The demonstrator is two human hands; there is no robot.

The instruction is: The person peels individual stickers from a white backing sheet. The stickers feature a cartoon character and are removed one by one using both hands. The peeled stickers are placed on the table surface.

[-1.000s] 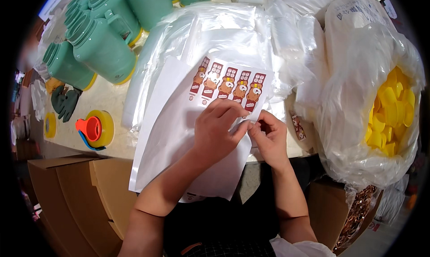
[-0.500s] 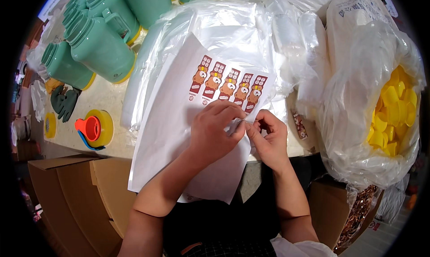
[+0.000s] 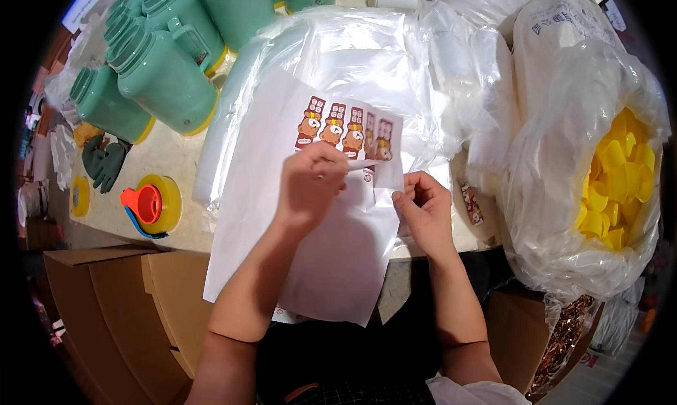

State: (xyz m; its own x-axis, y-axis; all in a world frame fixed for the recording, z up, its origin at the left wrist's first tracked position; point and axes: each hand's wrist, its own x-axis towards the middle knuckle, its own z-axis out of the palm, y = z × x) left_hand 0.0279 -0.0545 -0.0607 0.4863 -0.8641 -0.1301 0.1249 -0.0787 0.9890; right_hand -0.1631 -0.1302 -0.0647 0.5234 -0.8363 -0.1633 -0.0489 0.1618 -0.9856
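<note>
While the left hand (image 3: 310,186) pinches the near edge of a sticker strip (image 3: 345,131) printed with cartoon figures, the right hand (image 3: 423,211) holds the strip's right corner in a narrow grip. Both rest on a white sheet (image 3: 282,214) overhanging the worktop (image 3: 159,154). Far left stand green jugs (image 3: 166,80); a tape roll (image 3: 151,204) lies left; yellow caps (image 3: 617,179) fill a bag at right.
</note>
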